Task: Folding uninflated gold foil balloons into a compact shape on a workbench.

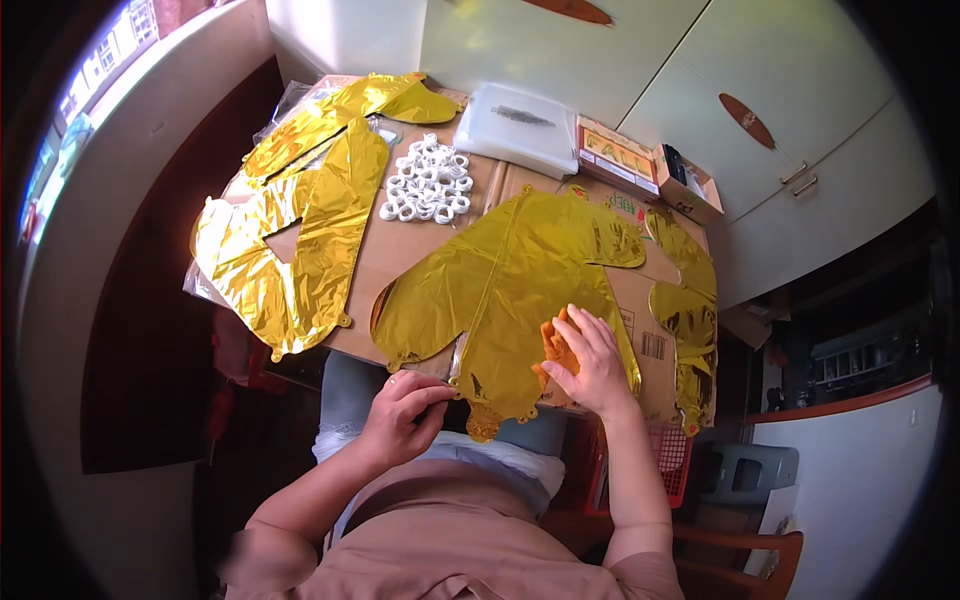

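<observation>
A flat, uninflated gold foil balloon lies across the cardboard-covered work surface in front of me, its lower end hanging over the near edge. At its lower left edge, my left hand pinches the foil near a small tab between thumb and fingertips. My right hand rests on the lower right part of the same balloon with its fingers stretched out. An orange-brown reflection of that hand shows in the foil beside the fingers.
More flat gold foil balloons lie at the left, the far left and the right. Behind the middle one sit rows of white cord coils. A translucent plastic pack, a printed box and an open carton line the back.
</observation>
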Available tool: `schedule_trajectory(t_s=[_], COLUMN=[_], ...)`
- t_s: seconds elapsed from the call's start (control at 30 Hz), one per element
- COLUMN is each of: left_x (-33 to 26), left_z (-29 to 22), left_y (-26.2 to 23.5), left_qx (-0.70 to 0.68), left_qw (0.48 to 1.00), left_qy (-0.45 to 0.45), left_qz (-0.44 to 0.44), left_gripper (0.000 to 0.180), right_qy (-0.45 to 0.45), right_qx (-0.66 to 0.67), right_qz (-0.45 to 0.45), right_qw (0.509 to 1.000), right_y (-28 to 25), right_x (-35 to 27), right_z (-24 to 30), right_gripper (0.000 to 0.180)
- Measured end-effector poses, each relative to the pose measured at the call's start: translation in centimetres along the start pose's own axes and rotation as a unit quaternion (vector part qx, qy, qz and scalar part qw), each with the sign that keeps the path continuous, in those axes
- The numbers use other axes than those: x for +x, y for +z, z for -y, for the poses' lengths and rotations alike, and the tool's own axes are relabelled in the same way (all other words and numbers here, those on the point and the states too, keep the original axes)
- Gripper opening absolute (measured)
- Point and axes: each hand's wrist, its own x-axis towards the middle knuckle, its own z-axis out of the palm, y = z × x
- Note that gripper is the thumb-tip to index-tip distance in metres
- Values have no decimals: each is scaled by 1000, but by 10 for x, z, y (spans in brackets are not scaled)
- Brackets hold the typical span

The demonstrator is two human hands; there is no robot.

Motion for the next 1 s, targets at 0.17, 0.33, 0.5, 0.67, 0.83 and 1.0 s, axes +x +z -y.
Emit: schedule_trajectory(t_s=[0.17,0.33,0.5,0.67,0.83,1.0], left_x=[6,12,17,20,43,60], left_z=[0,6,22,27,19,27], left_y=[-1,-14,-36,-50,-45,-38], left_qx=[18,47,188,141,148,116], left_qw=[1000,998,957,943,926,925], left_qy=[12,-15,-146,-275,-340,-360], left_qz=[7,-35,-165,-121,-63,-38], left_gripper=[26,23,35,85,86,72], right_qy=[-13,-10,3,0,-7,-16], right_qx=[-10,-6,4,6,-5,18], right_qz=[28,26,26,24,-6,-12], right_qw=[999,1000,1000,1000,1000,1000], right_y=[6,7,5,-1,-8,-2], right_x=[8,8,8,13,25,32], right_z=[-1,1,2,3,3,0], right_gripper=[56,55,56,54,54,38])
